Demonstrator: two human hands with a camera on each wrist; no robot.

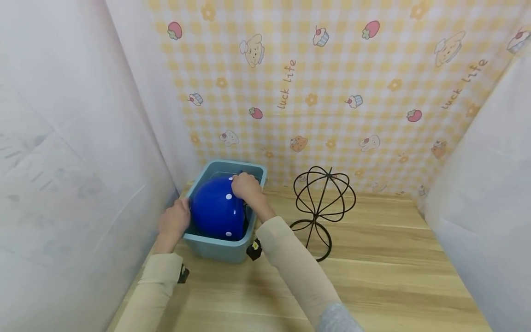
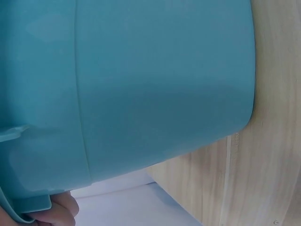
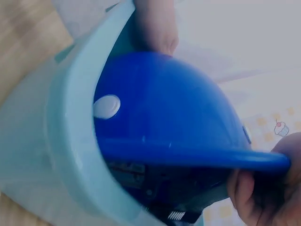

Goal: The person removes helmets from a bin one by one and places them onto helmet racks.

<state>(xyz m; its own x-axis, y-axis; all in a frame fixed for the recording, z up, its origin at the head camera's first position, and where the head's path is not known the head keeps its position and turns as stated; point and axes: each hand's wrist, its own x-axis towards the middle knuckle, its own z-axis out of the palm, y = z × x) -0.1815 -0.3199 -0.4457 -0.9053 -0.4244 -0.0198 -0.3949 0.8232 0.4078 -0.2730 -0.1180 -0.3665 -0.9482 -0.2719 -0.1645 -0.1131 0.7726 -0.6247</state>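
A glossy blue helmet [image 1: 213, 207] with white dots lies tilted on its side in a teal plastic bin [image 1: 215, 251]. My right hand [image 1: 247, 188] grips the helmet's brim; in the right wrist view its fingers [image 3: 243, 190] curl under the edge. A dark lining and a strap buckle [image 3: 178, 216] show beneath the brim. On the bin's left side, my left hand [image 1: 174, 219] holds the rim, and the left wrist view shows its curled fingers [image 2: 61, 212] at the lip. The bin's wall hides most of the helmet's lower side.
Right of the bin, a black wire stand [image 1: 315, 216] with a round cage top stands on the wooden table [image 1: 394, 263]. A yellow checked cloth [image 1: 332, 115] hangs behind, with white sheets [image 1: 74, 138] at both sides.
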